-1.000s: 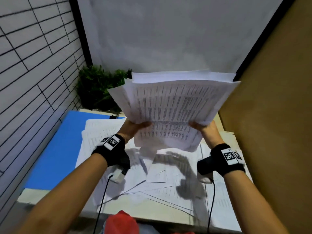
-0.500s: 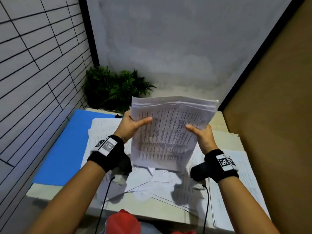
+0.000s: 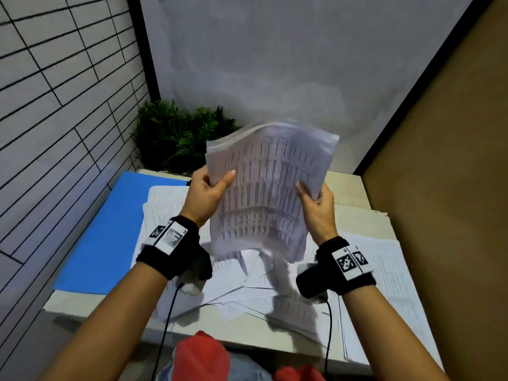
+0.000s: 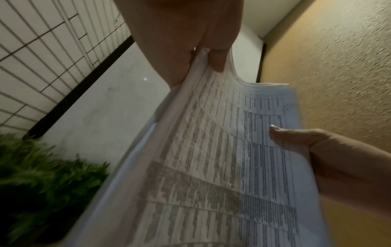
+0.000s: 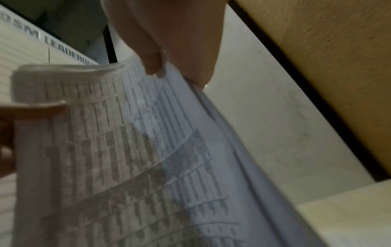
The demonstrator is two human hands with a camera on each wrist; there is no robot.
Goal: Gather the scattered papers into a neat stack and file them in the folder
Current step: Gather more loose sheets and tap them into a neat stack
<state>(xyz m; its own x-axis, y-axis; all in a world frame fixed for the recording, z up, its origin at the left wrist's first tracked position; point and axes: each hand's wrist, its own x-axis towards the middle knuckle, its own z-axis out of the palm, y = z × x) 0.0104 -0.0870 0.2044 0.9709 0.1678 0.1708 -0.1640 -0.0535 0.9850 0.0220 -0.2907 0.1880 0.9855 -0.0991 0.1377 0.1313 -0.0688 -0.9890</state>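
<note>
I hold a thick stack of printed papers upright above the table, its lower edge just over the loose sheets. My left hand grips the stack's left edge, thumb on the front. My right hand grips the right edge the same way. The left wrist view shows the stack pinched between my left thumb and fingers; the right wrist view shows the stack bent under my right fingers. Loose printed sheets lie scattered on the table. A blue folder lies flat at the left.
A green plant stands at the table's back left corner. More sheets lie spread along the right side by the tan wall. A tiled wall runs along the left. The table's front edge is close to my body.
The stack has come down from high in front of me toward the table and turned more upright and narrower. Both hands kept their grip on its side edges.
</note>
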